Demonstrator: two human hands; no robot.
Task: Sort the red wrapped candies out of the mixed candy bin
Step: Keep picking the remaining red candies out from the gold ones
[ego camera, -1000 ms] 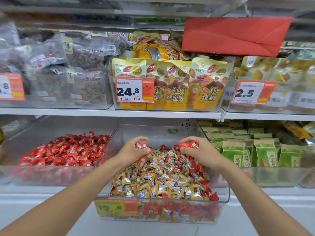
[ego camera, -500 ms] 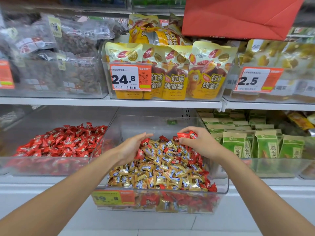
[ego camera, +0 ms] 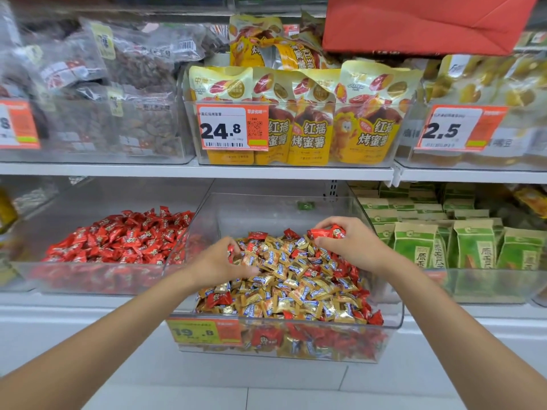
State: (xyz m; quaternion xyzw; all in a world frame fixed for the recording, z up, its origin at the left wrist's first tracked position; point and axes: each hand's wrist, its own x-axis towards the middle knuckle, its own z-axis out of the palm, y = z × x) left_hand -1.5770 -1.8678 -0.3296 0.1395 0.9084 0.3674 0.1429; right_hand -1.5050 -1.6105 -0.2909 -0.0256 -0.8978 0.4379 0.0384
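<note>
Both hands in mixed candy bin [ego camera: 393,322] on lower shelf. Right hand [ego camera: 350,245] at far side, fingers [ego camera: 324,224] closed on red candies [ego camera: 327,233]. Left hand [ego camera: 220,261] pressed into gold/blue pile [ego camera: 291,287], red wrapper at fingertips. Bin of red candies [ego camera: 121,238] just beside, to the left.

A single head-worn, wide-angle camera looks forward and slightly down at store shelves from close in front. The mixed candy bin [ego camera: 284,321] sits in the lower centre of the frame, near the lens, with both forearms entering from the bottom corners. The upper shelf [ego camera: 195,170] crosses the middle of the frame, its lines bowed toward the edges by the lens. The floor shows along the bottom edge. No second view shares the scene.
</note>
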